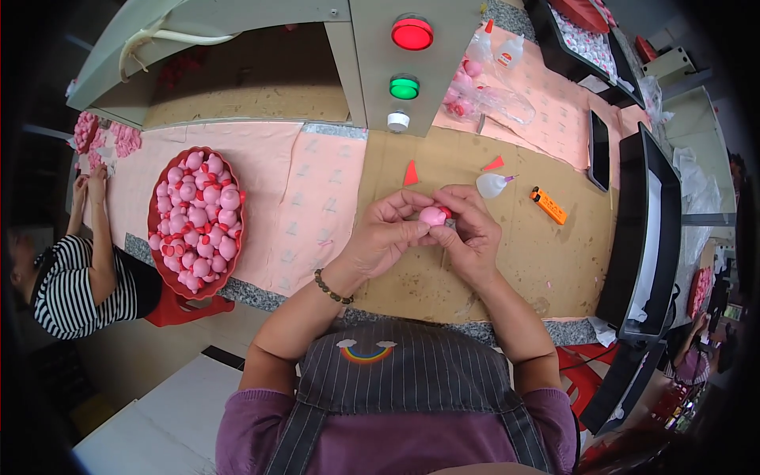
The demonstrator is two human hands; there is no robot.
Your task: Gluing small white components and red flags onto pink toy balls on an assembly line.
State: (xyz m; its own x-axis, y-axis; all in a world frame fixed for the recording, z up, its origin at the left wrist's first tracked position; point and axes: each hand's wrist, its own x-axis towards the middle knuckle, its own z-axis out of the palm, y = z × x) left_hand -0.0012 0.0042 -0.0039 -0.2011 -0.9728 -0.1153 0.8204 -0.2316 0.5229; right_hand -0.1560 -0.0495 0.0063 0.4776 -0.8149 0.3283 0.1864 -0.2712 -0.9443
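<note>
Between my two hands, over the brown cardboard sheet [412, 293], is a small round pink toy piece [432, 216] with a bit of red at its right side. My left hand [388, 229] pinches it between thumb and fingers. From the other side my right hand [473, 237] grips it too, its fingertips against the red part. Just beyond the right hand lies a small white glue bottle [492, 185] with a purple tip. A red cone-shaped cap [411, 172] and another red cap [494, 163] rest on the cardboard, beside an orange lighter [549, 206].
A red scalloped basket [153, 212] heaped with pink and red pieces stands left. Ahead is a grey machine housing [380, 87] with red and green lights. A black tray [669, 190] and a phone [599, 150] lie right. Another person [87, 281] works at far left.
</note>
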